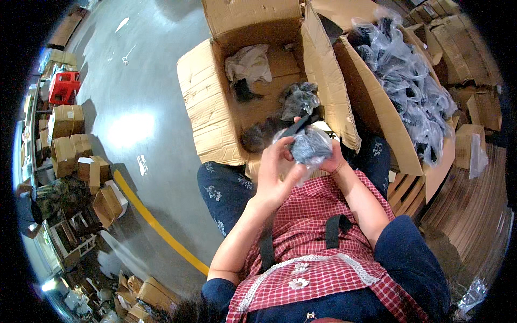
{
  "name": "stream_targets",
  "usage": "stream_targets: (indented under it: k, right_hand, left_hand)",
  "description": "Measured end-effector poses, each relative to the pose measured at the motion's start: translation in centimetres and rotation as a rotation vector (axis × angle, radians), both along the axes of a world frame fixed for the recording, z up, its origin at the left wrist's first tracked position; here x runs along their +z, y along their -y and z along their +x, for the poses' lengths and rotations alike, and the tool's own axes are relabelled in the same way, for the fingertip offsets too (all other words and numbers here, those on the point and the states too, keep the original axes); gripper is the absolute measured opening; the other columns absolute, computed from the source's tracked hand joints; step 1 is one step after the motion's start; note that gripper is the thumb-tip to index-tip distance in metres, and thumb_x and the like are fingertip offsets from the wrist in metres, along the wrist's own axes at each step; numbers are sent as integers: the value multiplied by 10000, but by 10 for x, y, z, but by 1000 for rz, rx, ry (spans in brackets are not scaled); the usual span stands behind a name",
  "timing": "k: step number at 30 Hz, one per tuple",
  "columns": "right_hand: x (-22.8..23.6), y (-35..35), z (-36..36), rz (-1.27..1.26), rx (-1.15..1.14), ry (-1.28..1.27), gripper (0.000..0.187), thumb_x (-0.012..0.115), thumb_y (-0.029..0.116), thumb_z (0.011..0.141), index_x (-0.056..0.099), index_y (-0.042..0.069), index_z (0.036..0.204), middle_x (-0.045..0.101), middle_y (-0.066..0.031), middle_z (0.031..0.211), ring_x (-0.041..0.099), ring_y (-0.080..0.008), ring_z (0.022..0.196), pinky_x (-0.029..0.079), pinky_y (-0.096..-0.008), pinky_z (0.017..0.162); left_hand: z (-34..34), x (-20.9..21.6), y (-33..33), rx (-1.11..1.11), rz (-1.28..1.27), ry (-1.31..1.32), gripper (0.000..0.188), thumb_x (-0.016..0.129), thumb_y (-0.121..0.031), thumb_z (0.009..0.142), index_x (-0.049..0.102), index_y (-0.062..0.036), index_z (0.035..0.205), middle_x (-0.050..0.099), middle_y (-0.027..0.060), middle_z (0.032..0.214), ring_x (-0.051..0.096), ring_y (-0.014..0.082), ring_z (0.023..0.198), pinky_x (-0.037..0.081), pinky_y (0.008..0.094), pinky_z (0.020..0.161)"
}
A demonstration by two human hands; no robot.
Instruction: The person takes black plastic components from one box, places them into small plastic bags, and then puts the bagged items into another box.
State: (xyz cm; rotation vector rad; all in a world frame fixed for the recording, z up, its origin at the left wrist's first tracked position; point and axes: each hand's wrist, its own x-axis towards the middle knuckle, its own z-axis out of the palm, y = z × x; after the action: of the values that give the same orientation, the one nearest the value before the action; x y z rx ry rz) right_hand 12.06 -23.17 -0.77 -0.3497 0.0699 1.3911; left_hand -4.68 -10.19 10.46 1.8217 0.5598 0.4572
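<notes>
1. Head view, near the centre toward 2 o'clock: a crumpled clear plastic bag (313, 145) with dark grey-blue contents is held up between both hands, above the near edge of an open cardboard box.
2. The left hand (273, 164) grasps the bag from its 8 o'clock side, thumb and fingers curved around it. The right hand (335, 160) grips it from the 4 o'clock side; some of its fingers are hidden by the bag.
3. A black strip (294, 129) sticks out at the bag's 10 o'clock side; whether it belongs to the bag's contents cannot be told.
4. The open cardboard box (204, 107) stands at 12 o'clock, its far flap cut off by the upper edge. Inside lie a crumpled whitish sheet (249, 63) toward its 11 o'clock corner, a black scrap (245, 91) just beside that, a clear-wrapped dark bundle (300, 99) toward 3 o'clock, and a blurred dark heap (259, 134) toward 7 o'clock.
5. At 2 o'clock, a larger carton (379, 110) is heaped with clear bags of dark items (406, 81); what the items are is hard to make out.
6. Between 3 and 4 o'clock, stacked cardboard sheets (463, 204) fade into the dark rim.
</notes>
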Motion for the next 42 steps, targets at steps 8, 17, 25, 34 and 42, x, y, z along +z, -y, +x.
stream_targets:
  k: [8, 17, 25, 34, 42]
  right_hand:
    - [5, 3, 10, -82, 51, 35, 950, 607, 150, 640, 321, 45, 1540, 378, -196, 1555, 424, -337, 1404, 311, -477, 1193]
    - [13, 0, 4, -199, -22, 333, 787, 442, 577, 949, 396, 3, 1485, 483, -164, 1479, 518, -326, 1316, 405, -475, 1134]
    - [7, -11, 4, -31, 5, -28, 847, 549, 714, 815, 478, 162, 1455, 528, -79, 1440, 489, -300, 1329, 429, -568, 1083]
    - [16, -22, 14, 196, -93, 14, 695, 673, 346, 828, 470, 137, 1459, 514, -177, 1437, 519, -392, 1303, 500, -593, 1003]
    - [14, -19, 16, -179, -162, 96, 478, 414, 255, 1008, 475, 95, 1455, 581, -156, 1387, 575, -306, 1264, 462, -445, 1082]
  left_hand:
    - [0, 20, -2, -2, -130, 33, 132, 622, -67, 934, 676, -8, 1039, 664, 59, 803, 601, 159, 710, 493, 292, 676]
    - [31, 24, -24, -136, -1485, 451, 358, 563, -407, 996, 621, -83, 1137, 661, 90, 1116, 645, 206, 958, 542, 365, 818]
    - [39, 26, -34, 22, -950, 248, 345, 500, -323, 1044, 610, -39, 1207, 681, 75, 1066, 640, 197, 998, 519, 341, 845]
    - [48, -7, -89, 398, -308, 236, 429, 558, -114, 998, 481, 31, 1394, 620, 177, 1261, 604, 238, 1148, 463, 363, 1013]
    - [37, -88, -49, -136, 34, -194, 1050, 843, -168, 760, 191, -24, 1570, 311, 226, 1571, 342, 332, 1436, 288, 431, 1179]
